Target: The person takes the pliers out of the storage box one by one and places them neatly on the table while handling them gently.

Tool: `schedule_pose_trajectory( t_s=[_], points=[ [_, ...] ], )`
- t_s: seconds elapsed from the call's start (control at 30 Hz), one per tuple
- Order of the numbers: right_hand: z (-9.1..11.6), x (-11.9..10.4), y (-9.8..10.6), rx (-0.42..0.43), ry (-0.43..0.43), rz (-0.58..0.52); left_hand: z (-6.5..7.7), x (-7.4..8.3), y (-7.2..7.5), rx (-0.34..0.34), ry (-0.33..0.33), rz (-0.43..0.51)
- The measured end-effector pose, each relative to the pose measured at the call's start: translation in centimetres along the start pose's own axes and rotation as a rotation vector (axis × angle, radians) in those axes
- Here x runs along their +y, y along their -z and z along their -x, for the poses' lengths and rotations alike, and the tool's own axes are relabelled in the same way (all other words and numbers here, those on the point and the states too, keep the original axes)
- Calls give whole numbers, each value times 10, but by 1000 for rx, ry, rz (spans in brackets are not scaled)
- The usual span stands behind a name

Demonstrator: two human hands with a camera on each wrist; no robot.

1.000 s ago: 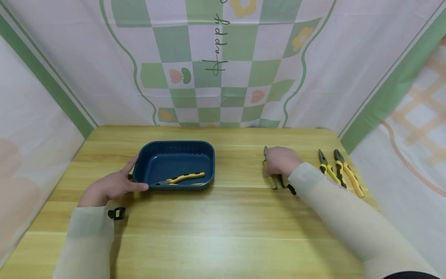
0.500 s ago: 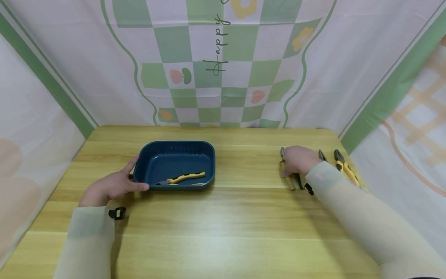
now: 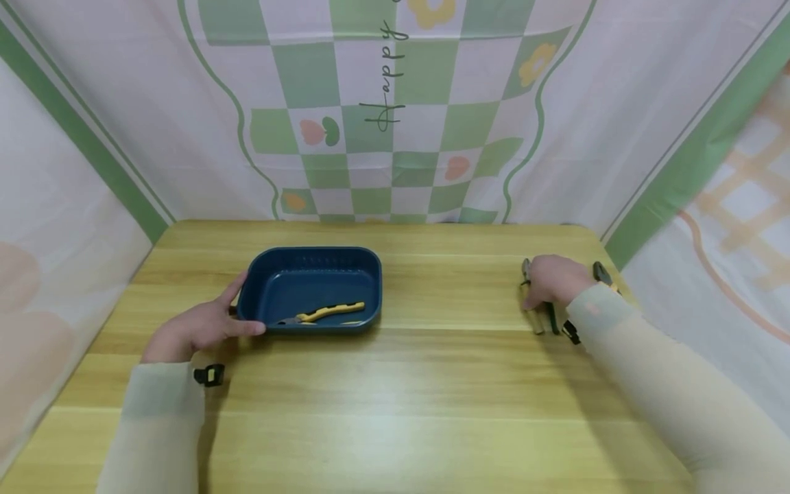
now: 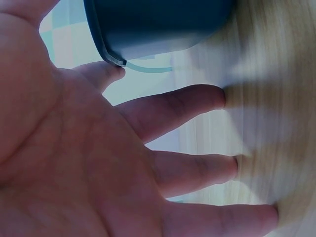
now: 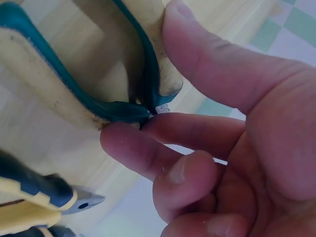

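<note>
My left hand (image 3: 197,326) rests at the left end of a dark blue tray (image 3: 308,259), thumb along its front rim. In the left wrist view its fingers are spread and fairly straight, tips down at the tabletop. Inside the tray lie yellow-and-black pliers (image 3: 333,311), partly hidden by the front wall. On the right of the table, my right hand (image 3: 558,278) pinches pliers with cream-and-green handles (image 5: 44,84) between thumb and fingers near the pivot. Their handles point toward me and spread apart. Yellow-and-black pliers (image 5: 29,182) lie close beside that hand.
Another pair of pliers (image 3: 603,274) lies by the table's right edge, partly covered by my right sleeve (image 3: 654,363). Patterned cloth (image 3: 426,123) hangs behind the wooden table (image 3: 382,398) and at both sides.
My right hand has moved steadily right with the cream-and-green pliers, now covering the slim-nosed pliers in the head view. My left hand and the tray have stayed in place.
</note>
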State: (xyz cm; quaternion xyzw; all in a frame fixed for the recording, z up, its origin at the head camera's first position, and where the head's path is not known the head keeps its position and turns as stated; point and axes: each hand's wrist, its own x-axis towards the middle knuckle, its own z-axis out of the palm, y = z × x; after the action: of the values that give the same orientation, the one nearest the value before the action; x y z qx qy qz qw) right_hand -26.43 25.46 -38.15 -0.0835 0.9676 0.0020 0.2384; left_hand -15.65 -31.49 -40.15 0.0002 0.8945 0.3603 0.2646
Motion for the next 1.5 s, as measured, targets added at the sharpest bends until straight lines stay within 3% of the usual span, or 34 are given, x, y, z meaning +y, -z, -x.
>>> schedule_pose_trajectory(
  t_s=[0.77,1.5],
  points=[
    [6,26,-4,10,-19,-32,1,1,-1,-3,15,14],
    [3,29,-5,-11,-2,-34,1,1,-1,-2,24,19]
  ],
)
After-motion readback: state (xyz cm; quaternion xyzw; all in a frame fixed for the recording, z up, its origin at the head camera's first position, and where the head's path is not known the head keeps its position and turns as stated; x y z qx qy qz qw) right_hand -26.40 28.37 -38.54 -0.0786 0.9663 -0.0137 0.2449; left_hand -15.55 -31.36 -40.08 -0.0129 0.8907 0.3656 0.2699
